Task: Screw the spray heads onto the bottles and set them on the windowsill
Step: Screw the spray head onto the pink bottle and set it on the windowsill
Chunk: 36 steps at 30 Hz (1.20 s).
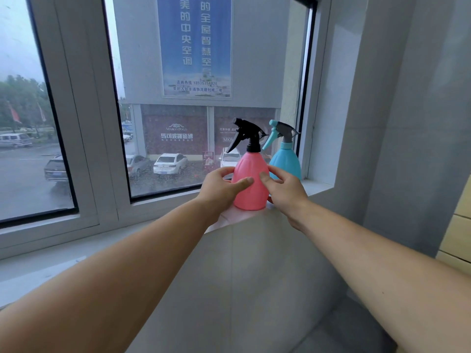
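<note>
Your left hand (219, 186) and right hand (285, 189) grip the pink bottle (251, 182) mid-frame, upright on windowsill (316, 186), blue bottle (286, 163) just behind right.

Upstairs room; windowsill (316, 187) overlooking storefronts (175, 133)

Pink bottle (251, 184), black spray head (246, 133). Blue bottle (286, 161), grey spray head (284, 131) with teal trigger. Windowsill (316, 186) white. Window frame (84, 123) white, black seal. Banner (195, 44) outside blue, white characters.

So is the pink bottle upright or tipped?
Upright. The pink bottle stands on the windowsill, its black spray head on top, with the left hand and right hand on its sides.
</note>
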Each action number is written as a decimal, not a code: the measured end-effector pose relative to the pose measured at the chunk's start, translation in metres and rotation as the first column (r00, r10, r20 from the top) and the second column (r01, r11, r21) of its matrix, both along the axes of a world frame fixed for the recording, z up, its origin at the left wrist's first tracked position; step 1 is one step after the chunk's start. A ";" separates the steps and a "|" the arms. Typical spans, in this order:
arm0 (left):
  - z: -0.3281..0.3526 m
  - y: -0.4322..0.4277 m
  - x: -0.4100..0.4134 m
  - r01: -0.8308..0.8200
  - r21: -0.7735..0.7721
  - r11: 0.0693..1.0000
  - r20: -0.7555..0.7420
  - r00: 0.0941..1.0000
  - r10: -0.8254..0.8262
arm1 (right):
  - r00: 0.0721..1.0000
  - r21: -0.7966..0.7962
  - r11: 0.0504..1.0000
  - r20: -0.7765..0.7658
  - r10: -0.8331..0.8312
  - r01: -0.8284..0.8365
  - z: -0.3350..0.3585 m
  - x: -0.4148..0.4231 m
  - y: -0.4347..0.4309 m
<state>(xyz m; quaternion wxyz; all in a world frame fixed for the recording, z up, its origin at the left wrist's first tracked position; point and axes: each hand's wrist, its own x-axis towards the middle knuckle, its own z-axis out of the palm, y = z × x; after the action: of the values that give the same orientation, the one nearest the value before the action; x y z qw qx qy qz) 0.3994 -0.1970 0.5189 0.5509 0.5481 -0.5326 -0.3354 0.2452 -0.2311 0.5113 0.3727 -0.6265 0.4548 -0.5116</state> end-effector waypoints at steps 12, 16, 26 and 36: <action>0.001 0.002 -0.005 -0.071 -0.014 0.997 0.136 0.988 0.072 | 0.990 -0.025 0.999 -0.132 -0.044 0.041 0.006 -0.001 0.010; -0.004 0.008 0.000 -0.098 -0.012 0.995 0.132 0.986 0.098 | 0.989 -0.020 0.999 -0.141 -0.052 0.050 0.007 -0.009 0.017; -0.009 0.086 -0.028 -0.082 -0.024 0.996 0.009 0.997 0.082 | 0.989 0.012 0.996 -0.125 -0.084 0.086 -0.023 -0.071 0.084; -0.174 0.132 -0.145 0.245 0.425 0.872 0.055 0.954 -0.295 | 0.969 0.322 0.915 -0.130 -0.210 0.241 -0.155 -0.196 0.192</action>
<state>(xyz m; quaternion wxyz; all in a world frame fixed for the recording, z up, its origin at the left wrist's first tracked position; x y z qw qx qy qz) 0.2544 -0.0652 0.3446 0.3378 0.5910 -0.5524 -0.4812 0.0487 -0.0396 0.3566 0.3910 -0.5202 0.6212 -0.4367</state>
